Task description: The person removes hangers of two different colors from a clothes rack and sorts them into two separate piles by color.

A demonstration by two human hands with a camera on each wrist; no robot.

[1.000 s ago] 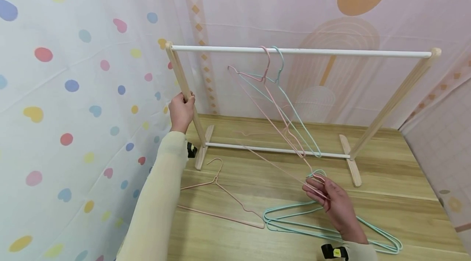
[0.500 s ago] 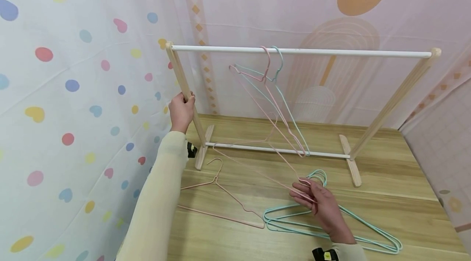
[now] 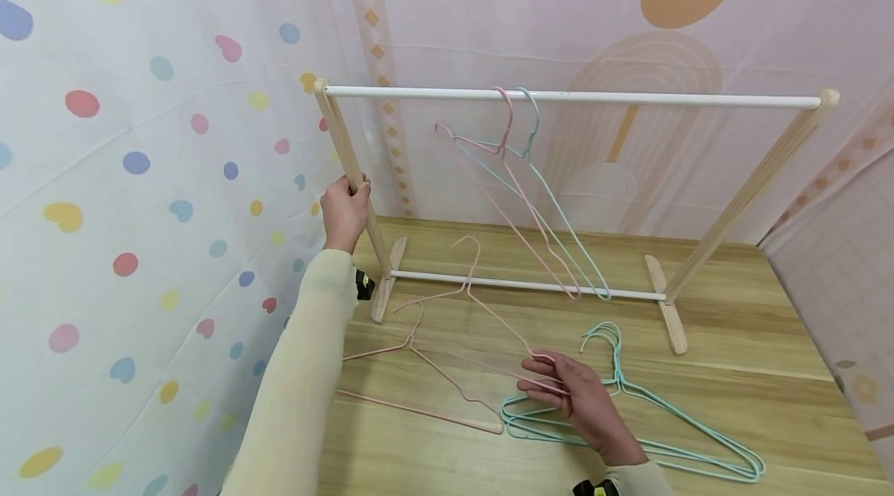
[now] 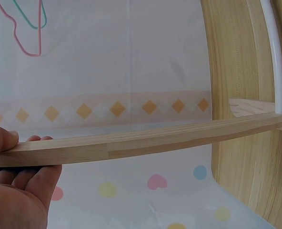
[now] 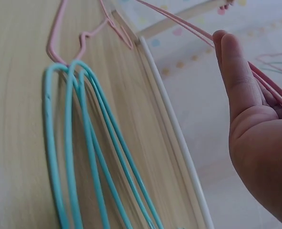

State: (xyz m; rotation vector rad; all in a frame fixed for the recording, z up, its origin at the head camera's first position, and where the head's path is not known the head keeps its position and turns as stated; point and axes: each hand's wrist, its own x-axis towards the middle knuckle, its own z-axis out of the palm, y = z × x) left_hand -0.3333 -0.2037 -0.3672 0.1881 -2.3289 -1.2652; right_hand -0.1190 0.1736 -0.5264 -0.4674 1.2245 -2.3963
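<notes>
A wooden rack has a left post (image 3: 340, 137), which my left hand (image 3: 344, 214) grips partway up. In the left wrist view, the thumb and fingers (image 4: 42, 186) wrap the post from both sides. My right hand (image 3: 581, 404) holds a pink clothes hanger (image 3: 500, 318) by one end, its hook pointing away, low in front of the rack. On the top rail (image 3: 663, 99) hang one pink hanger (image 3: 510, 123) and one teal hanger (image 3: 535, 122), side by side. Part of the held hanger is hidden behind the right hand's fingers.
Another pink hanger (image 3: 440, 371) lies on the wooden tabletop (image 3: 747, 341) at front left. A stack of teal hangers (image 3: 618, 372) lies partly behind my right hand. The rack's lower bar (image 3: 433, 276) runs between its feet. Patterned curtains (image 3: 174, 286) stand left and behind.
My right hand has moved left and slightly down with the pink hanger, whose hook swung left, clear of the hanging ones. The hanging teal hanger swayed. My left hand stayed put.
</notes>
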